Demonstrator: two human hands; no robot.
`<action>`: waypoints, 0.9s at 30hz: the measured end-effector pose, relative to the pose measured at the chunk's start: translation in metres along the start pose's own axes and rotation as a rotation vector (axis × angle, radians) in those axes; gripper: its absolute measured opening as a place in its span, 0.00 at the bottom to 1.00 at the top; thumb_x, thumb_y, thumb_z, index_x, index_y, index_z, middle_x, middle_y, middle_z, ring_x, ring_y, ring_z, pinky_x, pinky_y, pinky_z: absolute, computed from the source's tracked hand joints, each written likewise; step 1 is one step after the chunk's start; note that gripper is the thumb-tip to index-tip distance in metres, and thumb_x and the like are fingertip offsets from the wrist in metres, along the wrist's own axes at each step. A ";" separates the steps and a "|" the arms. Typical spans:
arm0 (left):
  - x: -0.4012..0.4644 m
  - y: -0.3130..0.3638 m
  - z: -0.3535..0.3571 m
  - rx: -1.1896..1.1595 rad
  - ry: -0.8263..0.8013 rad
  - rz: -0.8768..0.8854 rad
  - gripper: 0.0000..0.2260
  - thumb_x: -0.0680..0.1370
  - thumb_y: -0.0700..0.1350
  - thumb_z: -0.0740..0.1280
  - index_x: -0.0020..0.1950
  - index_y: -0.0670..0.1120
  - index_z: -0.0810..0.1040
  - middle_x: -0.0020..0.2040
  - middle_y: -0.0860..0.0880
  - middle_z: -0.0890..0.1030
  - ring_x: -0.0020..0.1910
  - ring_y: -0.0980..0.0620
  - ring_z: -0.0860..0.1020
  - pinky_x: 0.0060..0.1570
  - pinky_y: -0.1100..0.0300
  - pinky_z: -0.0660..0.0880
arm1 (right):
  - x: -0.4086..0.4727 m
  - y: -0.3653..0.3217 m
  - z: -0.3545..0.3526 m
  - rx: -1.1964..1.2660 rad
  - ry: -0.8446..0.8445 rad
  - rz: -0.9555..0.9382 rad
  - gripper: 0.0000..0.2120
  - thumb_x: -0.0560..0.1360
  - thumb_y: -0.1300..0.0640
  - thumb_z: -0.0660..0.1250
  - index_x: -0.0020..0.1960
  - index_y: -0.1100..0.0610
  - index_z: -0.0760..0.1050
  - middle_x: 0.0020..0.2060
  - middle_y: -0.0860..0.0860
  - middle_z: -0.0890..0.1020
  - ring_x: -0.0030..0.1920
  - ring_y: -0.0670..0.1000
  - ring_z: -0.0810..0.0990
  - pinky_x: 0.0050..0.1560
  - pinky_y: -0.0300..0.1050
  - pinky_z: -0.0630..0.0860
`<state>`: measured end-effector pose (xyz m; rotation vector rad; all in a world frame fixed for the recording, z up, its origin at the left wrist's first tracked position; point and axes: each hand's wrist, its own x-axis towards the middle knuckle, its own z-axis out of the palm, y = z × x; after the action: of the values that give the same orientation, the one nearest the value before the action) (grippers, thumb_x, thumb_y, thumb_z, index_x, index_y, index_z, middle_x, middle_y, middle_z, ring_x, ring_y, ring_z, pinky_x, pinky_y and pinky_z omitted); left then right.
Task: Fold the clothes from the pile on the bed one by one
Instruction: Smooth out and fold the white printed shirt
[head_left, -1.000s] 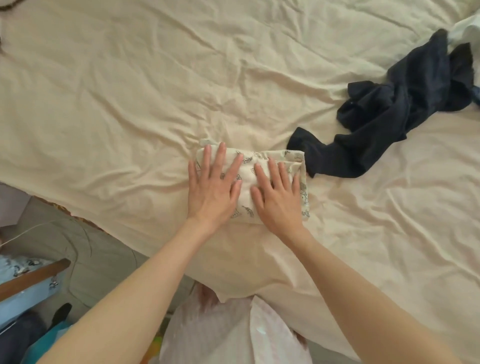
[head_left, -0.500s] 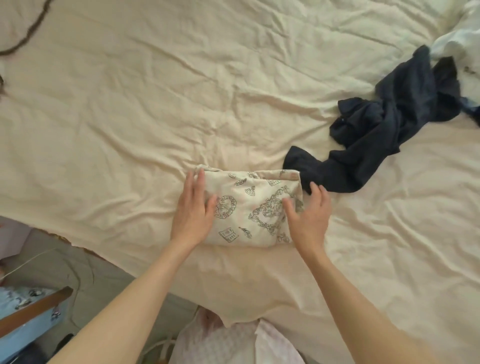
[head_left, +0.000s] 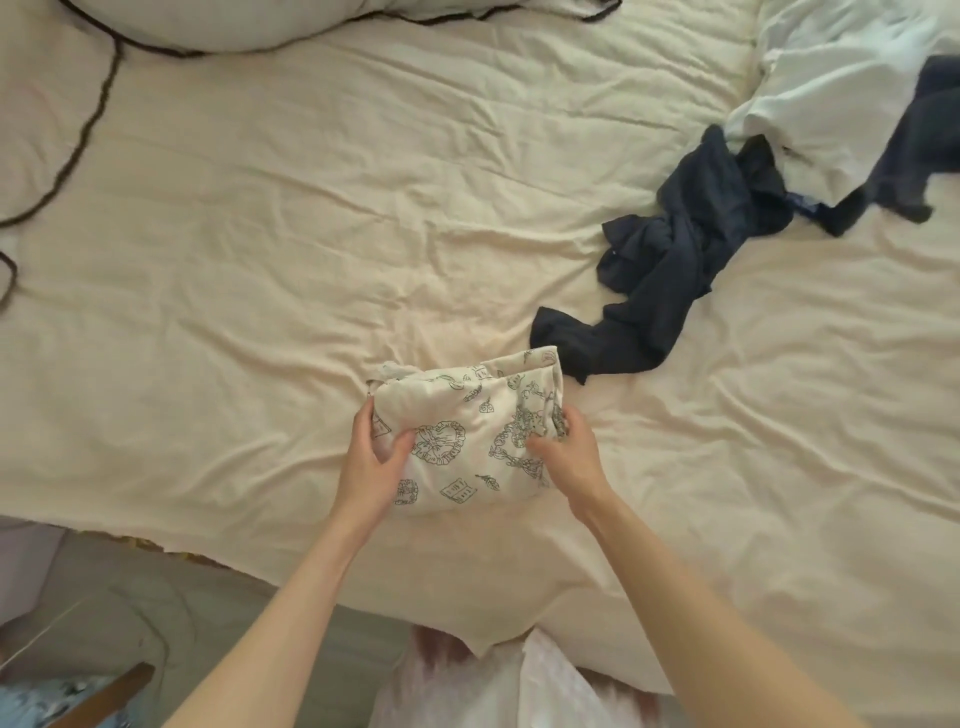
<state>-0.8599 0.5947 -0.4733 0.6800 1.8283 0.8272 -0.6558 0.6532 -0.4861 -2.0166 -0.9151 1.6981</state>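
Note:
A folded cream garment with dark line drawings (head_left: 467, 436) sits near the bed's front edge, lifted a little off the cream sheet (head_left: 311, 234). My left hand (head_left: 374, 457) grips its left side, thumb on top. Its right side is held by my right hand (head_left: 566, 457), fingers curled under the edge. A crumpled dark navy garment (head_left: 670, 275) lies just right of and beyond it. More pile clothes, pale white-blue fabric (head_left: 841, 88) and another dark piece (head_left: 930, 150), lie at the far right.
A white pillow with dark piping (head_left: 249, 21) lies at the top left, and a dark cord (head_left: 88, 130) runs across the sheet at the left. Below the bed edge are grey floor (head_left: 130, 613) and a wooden bar (head_left: 104, 696).
My hands went from pressing flat on the folded garment to its two sides, and now grip and raise it. The view has tilted up, showing more of the bed.

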 end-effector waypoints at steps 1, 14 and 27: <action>-0.005 0.006 -0.003 0.029 -0.001 0.034 0.26 0.78 0.41 0.66 0.74 0.48 0.61 0.70 0.52 0.69 0.66 0.60 0.67 0.64 0.68 0.65 | -0.009 -0.002 -0.001 -0.033 0.027 -0.031 0.19 0.72 0.67 0.65 0.60 0.53 0.71 0.48 0.46 0.80 0.50 0.48 0.80 0.48 0.46 0.78; -0.101 0.136 0.017 0.098 -0.170 0.421 0.24 0.77 0.45 0.68 0.69 0.59 0.64 0.63 0.59 0.73 0.61 0.60 0.71 0.56 0.67 0.70 | -0.167 -0.043 -0.093 -0.016 0.440 -0.422 0.11 0.74 0.65 0.64 0.50 0.51 0.72 0.41 0.45 0.78 0.42 0.44 0.76 0.41 0.39 0.73; -0.329 0.212 0.186 0.094 -0.423 0.739 0.22 0.75 0.48 0.69 0.66 0.61 0.66 0.55 0.57 0.77 0.51 0.63 0.76 0.43 0.72 0.73 | -0.365 0.045 -0.338 0.018 0.838 -0.634 0.10 0.74 0.65 0.67 0.53 0.55 0.75 0.43 0.48 0.79 0.44 0.43 0.77 0.44 0.32 0.73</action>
<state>-0.5491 0.5209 -0.1810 1.5141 1.2258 0.9665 -0.3454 0.4237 -0.1701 -1.8546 -1.0299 0.4498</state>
